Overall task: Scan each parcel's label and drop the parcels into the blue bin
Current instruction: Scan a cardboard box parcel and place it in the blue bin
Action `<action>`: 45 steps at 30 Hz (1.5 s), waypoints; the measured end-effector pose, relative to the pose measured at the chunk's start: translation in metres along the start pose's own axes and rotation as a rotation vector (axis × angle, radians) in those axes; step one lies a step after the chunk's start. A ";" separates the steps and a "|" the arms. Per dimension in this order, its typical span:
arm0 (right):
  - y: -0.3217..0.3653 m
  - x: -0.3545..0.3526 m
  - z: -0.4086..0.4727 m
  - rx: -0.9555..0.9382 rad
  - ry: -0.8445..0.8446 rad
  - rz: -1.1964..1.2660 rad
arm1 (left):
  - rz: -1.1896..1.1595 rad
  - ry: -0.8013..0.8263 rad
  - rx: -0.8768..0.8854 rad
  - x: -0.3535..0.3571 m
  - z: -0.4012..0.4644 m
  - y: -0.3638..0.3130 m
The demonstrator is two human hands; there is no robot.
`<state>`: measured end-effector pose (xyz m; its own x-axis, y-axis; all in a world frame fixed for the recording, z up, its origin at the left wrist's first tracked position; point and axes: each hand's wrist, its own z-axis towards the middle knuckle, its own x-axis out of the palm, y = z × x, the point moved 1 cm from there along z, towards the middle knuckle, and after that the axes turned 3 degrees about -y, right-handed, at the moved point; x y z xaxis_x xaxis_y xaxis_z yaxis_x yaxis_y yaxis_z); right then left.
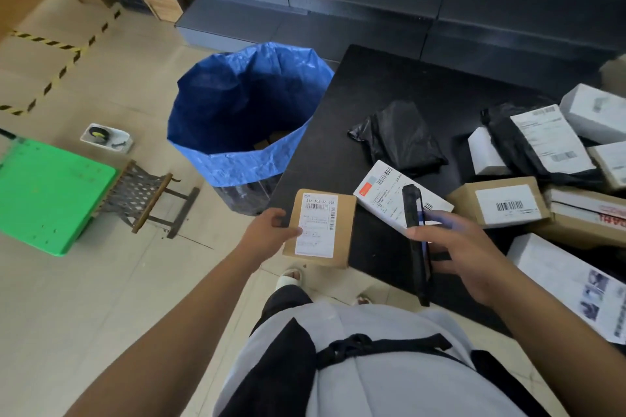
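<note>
Left hand (pixel 271 230) pinches a brown parcel (pixel 320 228), label up, near the blue bin (pixel 244 112); right hand's (pixel 454 247) grip wraps a black scanner (pixel 418 240) over the table (pixel 372 95).

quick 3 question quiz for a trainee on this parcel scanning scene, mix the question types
1. True or false: the left hand holds a small brown cardboard box with a white label.
2. What does the right hand hold? A) black handheld scanner B) roll of tape C) black plastic bag
3. On which side of the black table does the blue woven bin stand, from the person's view?

Key: 1 true; 2 A; 3 the left.
</note>
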<state>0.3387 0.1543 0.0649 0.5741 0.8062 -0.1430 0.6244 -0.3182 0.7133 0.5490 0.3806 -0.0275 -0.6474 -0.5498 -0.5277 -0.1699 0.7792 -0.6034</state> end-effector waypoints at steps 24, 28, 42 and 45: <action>0.063 0.121 -0.005 0.161 -0.057 -0.514 | -0.262 0.336 0.010 -0.012 0.085 0.003; 0.093 0.136 0.005 0.252 0.007 -1.073 | -0.266 0.322 0.040 -0.007 0.093 0.011; 0.112 0.160 0.056 0.512 0.030 -1.202 | -0.194 0.331 0.117 0.002 0.102 0.020; 0.109 0.160 0.056 0.513 0.028 -1.212 | -0.198 0.343 0.097 0.001 0.102 0.019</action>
<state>0.5284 0.2210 0.0809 -0.4964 0.7202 -0.4848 0.8642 0.4626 -0.1978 0.6206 0.3638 -0.1001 -0.8225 -0.5410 -0.1756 -0.2558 0.6275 -0.7354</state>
